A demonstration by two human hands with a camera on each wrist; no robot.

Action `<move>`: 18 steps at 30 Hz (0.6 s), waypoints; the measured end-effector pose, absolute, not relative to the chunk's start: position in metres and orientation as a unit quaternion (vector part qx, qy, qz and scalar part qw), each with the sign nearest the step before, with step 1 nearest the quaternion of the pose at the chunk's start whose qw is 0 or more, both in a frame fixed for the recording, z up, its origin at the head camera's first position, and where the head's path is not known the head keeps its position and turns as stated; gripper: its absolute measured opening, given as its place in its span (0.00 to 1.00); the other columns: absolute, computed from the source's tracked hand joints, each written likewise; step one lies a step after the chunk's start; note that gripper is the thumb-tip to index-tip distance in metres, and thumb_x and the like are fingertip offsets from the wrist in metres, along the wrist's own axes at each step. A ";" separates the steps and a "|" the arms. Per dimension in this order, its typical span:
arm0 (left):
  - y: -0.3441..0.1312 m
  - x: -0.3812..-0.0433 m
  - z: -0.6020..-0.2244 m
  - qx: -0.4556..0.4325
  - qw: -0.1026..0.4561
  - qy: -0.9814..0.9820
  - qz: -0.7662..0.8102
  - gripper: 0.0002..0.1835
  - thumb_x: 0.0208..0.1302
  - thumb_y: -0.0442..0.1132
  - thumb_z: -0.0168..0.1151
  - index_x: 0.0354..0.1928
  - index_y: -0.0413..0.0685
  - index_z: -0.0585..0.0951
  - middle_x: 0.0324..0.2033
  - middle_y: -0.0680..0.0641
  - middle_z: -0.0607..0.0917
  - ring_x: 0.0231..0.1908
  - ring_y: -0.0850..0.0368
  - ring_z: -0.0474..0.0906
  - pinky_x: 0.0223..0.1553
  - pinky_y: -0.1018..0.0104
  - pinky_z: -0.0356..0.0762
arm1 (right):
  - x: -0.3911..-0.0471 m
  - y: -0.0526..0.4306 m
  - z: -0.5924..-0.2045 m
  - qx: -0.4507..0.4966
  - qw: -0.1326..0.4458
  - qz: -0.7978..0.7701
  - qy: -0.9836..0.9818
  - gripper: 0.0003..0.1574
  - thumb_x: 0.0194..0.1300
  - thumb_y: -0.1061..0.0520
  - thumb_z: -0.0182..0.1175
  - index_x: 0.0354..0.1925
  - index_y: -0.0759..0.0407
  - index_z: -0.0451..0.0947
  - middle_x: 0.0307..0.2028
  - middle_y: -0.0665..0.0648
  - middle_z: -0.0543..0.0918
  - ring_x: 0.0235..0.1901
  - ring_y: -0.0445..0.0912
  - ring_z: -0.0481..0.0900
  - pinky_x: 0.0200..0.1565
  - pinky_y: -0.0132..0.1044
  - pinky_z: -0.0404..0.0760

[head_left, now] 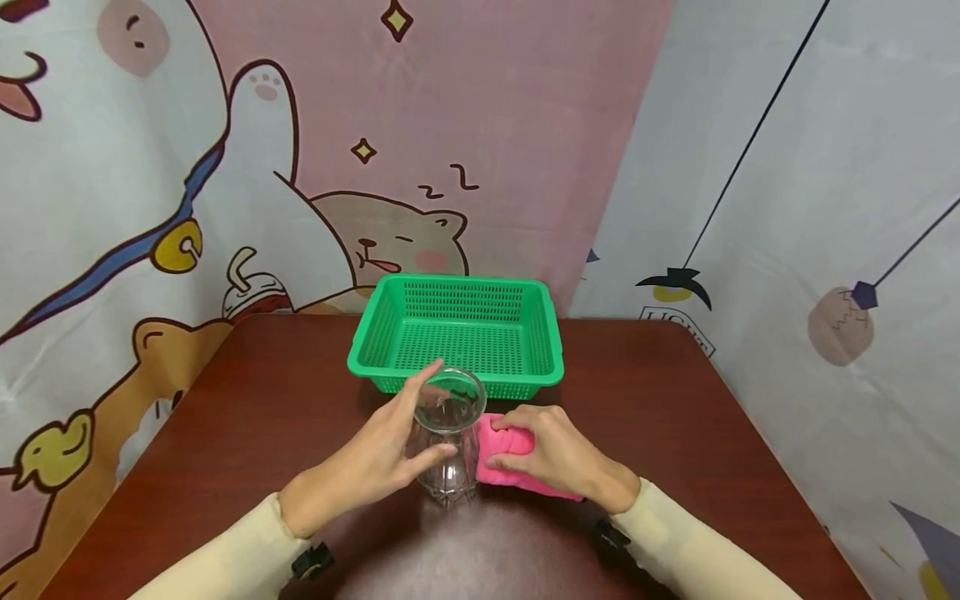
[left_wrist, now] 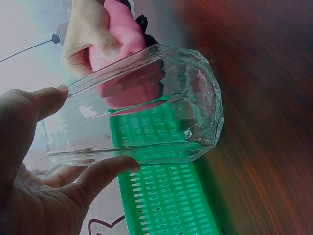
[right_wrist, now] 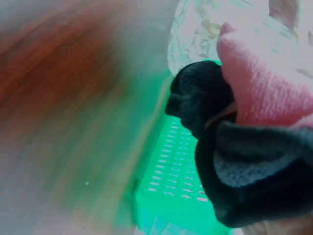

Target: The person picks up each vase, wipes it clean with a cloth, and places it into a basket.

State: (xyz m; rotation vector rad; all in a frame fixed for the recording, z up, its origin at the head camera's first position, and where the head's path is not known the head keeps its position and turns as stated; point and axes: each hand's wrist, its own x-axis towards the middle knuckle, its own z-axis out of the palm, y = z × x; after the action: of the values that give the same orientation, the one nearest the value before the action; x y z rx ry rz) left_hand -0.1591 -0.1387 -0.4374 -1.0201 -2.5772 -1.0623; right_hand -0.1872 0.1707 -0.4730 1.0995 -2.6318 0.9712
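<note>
while left hand [head_left: 367, 458] grips glass jar [head_left: 463, 454], right hand [head_left: 562, 450] pinches pink cloth [head_left: 517, 442]; wiping seemingly underway, unfinished; jar outside green basket [head_left: 465, 343].

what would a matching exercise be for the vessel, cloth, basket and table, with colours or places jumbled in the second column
Column one
1. glass vessel
2. cloth
3. basket
4. table

Column two
A. green, with slotted openings
B. reddish brown, spread out below everything else listed
C. pink and black, held in the right grip
D. see-through, held in the left grip

Right pairs
1-D
2-C
3-A
4-B
</note>
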 end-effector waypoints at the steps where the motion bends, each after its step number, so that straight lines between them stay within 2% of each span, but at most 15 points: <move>1: -0.139 -0.159 -0.437 -0.343 0.087 -0.865 -0.357 0.62 0.75 0.43 0.84 0.95 0.47 0.48 0.71 0.39 0.87 0.42 0.56 0.81 0.46 0.60 0.88 | -0.187 0.170 -0.472 0.363 0.069 0.328 -0.869 0.24 0.64 0.46 0.91 0.54 0.52 0.96 0.45 0.49 0.97 0.36 0.34 0.81 0.35 0.27 0.82; 8: -0.139 -0.161 -0.436 -0.345 0.080 -0.861 -0.365 0.62 0.76 0.43 0.83 0.95 0.48 0.47 0.70 0.37 0.87 0.38 0.56 0.81 0.43 0.61 0.89 | -0.189 0.167 -0.466 0.355 0.110 0.363 -0.854 0.28 0.61 0.48 0.92 0.56 0.52 0.96 0.43 0.47 0.95 0.38 0.35 0.85 0.37 0.30 0.88; 18: -0.140 -0.160 -0.437 -0.344 0.077 -0.863 -0.361 0.62 0.76 0.44 0.83 0.95 0.48 0.47 0.71 0.38 0.86 0.38 0.58 0.80 0.43 0.62 0.88 | -0.188 0.160 -0.458 0.338 0.121 0.438 -0.824 0.29 0.62 0.53 0.91 0.60 0.52 0.95 0.46 0.50 0.97 0.36 0.36 0.87 0.34 0.33 0.90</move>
State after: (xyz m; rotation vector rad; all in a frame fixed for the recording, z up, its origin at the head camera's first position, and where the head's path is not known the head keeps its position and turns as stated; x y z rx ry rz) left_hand -0.1605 -0.1401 -0.4368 -1.0296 -2.5866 -1.0824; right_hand -0.1877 0.1602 -0.4584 0.9870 -2.4068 1.2796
